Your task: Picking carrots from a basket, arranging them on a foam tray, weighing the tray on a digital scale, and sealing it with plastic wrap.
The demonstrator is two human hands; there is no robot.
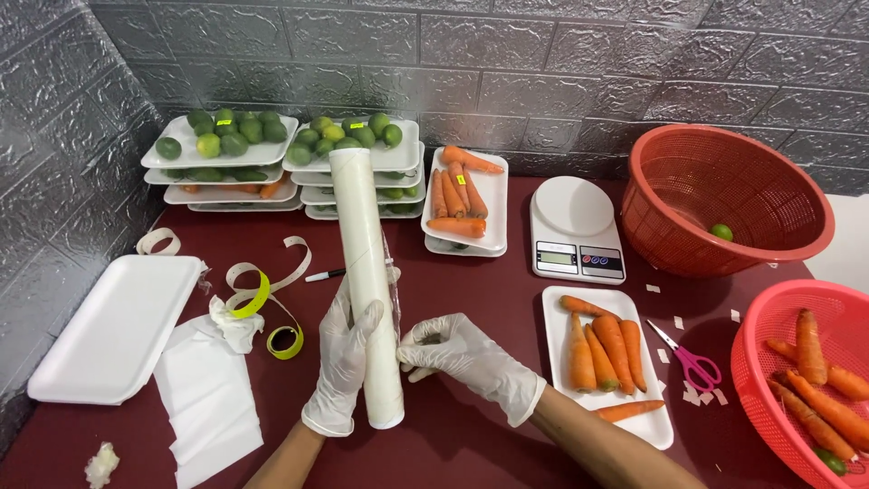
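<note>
Stacked white foam trays of green limes (285, 149) sit at eleven o'clock on the dark red surface (471, 435), where the gloved left hand (341, 362) grasps the long white roll of cling film (366, 281), standing twelve-to-six, while the gloved right hand (466, 358) pinches its barely visible clear edge.

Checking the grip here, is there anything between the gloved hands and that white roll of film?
Nothing visible. The left hand is wrapped around the white roll, and the right hand touches its lower part from the side. Only the thin gloves lie between skin and roll.
</note>
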